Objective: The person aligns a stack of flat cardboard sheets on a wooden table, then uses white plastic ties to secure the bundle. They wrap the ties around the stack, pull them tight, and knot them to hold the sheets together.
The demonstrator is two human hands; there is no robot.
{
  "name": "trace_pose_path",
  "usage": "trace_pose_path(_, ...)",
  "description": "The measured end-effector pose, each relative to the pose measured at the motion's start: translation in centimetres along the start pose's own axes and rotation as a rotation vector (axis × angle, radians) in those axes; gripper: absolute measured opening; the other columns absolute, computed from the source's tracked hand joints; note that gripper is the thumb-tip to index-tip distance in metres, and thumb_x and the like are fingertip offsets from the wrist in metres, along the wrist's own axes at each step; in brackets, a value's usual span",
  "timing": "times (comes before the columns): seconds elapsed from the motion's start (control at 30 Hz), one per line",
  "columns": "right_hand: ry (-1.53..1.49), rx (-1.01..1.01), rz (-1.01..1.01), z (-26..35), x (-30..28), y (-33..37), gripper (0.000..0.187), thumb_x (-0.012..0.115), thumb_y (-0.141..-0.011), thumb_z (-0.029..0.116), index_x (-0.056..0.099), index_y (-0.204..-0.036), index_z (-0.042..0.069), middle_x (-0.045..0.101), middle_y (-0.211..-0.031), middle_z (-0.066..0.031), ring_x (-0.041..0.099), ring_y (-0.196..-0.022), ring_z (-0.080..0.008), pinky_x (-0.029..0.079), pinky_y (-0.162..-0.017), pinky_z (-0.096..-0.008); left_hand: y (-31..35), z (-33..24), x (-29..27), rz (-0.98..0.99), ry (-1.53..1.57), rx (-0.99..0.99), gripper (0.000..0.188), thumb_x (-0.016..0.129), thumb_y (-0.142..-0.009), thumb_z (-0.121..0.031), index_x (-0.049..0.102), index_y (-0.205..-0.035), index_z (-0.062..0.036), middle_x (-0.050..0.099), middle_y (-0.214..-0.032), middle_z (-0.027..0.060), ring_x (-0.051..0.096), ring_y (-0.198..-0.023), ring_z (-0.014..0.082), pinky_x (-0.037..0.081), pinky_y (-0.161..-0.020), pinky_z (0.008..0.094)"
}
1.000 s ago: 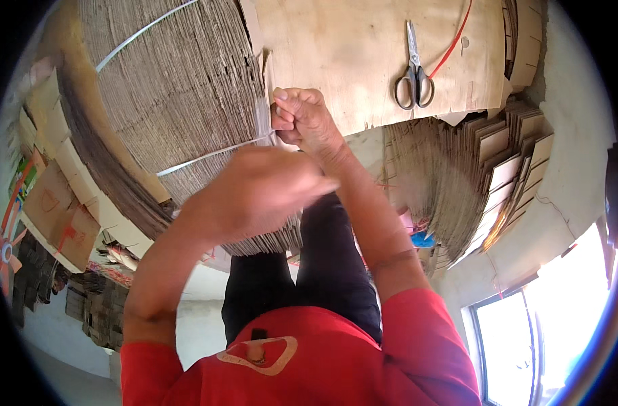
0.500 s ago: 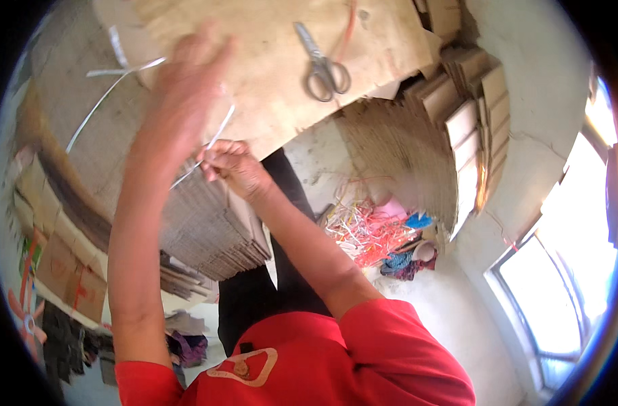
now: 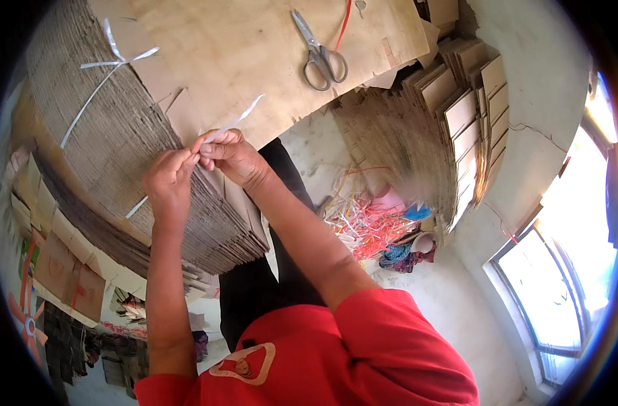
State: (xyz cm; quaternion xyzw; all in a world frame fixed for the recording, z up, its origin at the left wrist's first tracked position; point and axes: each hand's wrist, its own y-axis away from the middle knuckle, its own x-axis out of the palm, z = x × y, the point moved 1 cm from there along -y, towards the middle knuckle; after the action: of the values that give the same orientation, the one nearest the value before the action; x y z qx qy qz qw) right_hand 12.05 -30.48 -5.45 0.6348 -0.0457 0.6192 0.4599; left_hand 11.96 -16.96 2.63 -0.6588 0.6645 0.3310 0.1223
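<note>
Both hands, left hand (image 3: 168,177) and right hand (image 3: 233,157), pinch a white strap (image 3: 231,126) with closed fingers over stacked cardboard (image 3: 119,155); scissors (image 3: 318,53) lie at one o'clock. A slipping strap could loosen the bundle.

Brown flattened carton stack (image 3: 119,155); strapped white.

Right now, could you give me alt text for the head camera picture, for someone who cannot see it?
Two bare hands, the left hand and the right hand, pinch a white plastic strap at the edge of a bundled stack of flat cardboard. Grey scissors lie on the brown top sheet beyond them.
</note>
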Motion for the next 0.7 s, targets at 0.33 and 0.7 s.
trace_pose_path(0.33,0.382,-0.221,-0.261,-0.2,2.9,1.6,0.012,0.064,-0.078,-0.007,0.057,-0.082,0.003,0.063,-0.080,-0.0010,0.059,-0.074,-0.0088,0.048,-0.066,-0.0230,-0.4,0.3,0.2,-0.067,0.456,-0.498,0.007,0.066,-0.073,-0.002,0.064,-0.071,0.0044,0.054,-0.062,-0.0036,0.047,-0.059,0.0035,0.038,-0.054,0.0201)
trace_pose_path(0.7,1.052,-0.272,-0.235,1.1,3.5,1.4,0.020,0.063,-0.073,-0.009,0.065,-0.091,-0.001,0.061,-0.094,-0.0087,0.059,-0.087,-0.0161,0.048,-0.074,-0.0262,-0.3,1.3,-0.4,0.037,0.477,-0.382,0.006,0.066,-0.072,-0.003,0.064,-0.070,0.0022,0.058,-0.058,0.0012,0.048,-0.053,0.0043,0.040,-0.049,0.0227)
